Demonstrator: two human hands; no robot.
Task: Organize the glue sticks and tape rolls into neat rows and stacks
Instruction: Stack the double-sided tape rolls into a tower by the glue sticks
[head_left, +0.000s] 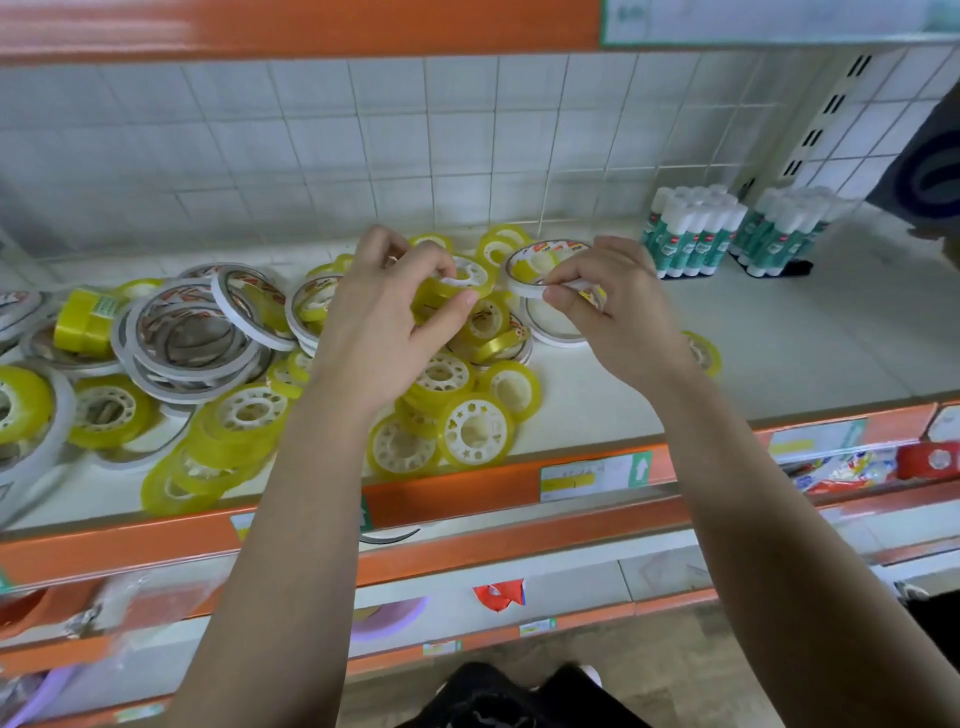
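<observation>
Head: left hand (384, 317) grips yellow roll (451, 287), right hand (618, 312) pinches white roll (522, 285), above pile (208, 338). Nudged, pile may spill.

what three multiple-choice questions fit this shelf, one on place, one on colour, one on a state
1. Where on the shelf do the glue sticks stand? A front left B back right C middle front
2. What colour is the tape roll in the left hand? A yellow B red C black
3. What is the right hand doing? A lying flat B hanging idle C pinching a white tape roll
B, they stand upright at the far right; A, its band is yellow; C, thumb and fingers close on its rim.
</observation>
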